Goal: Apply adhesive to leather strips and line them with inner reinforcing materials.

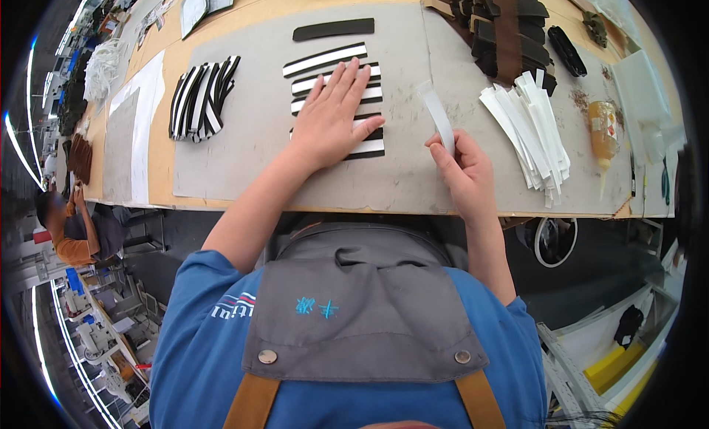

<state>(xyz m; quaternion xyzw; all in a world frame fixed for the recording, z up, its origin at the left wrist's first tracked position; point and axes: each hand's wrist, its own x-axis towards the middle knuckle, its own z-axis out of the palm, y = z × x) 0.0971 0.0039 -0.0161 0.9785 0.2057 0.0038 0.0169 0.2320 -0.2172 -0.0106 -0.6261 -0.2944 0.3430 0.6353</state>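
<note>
My left hand (334,117) lies flat with fingers spread over a column of black strips (325,60), each with a white band along it. It presses on the middle ones and hides part of them. Above that column is a plain black strip (334,30) with no white on it. Off to the right, my right hand (464,169) pinches a thin whitish strip (439,118) between thumb and fingers, its free end pointing up and away. A loose pile of white strips (528,133) lies right of this hand.
Left on the grey mat (255,163) sits a bunch of black-and-white strips (204,99). At the far right are stacked dark pieces (509,30), a black case (567,50) and a bottle of amber liquid (603,130). Another person (74,226) works at the far left.
</note>
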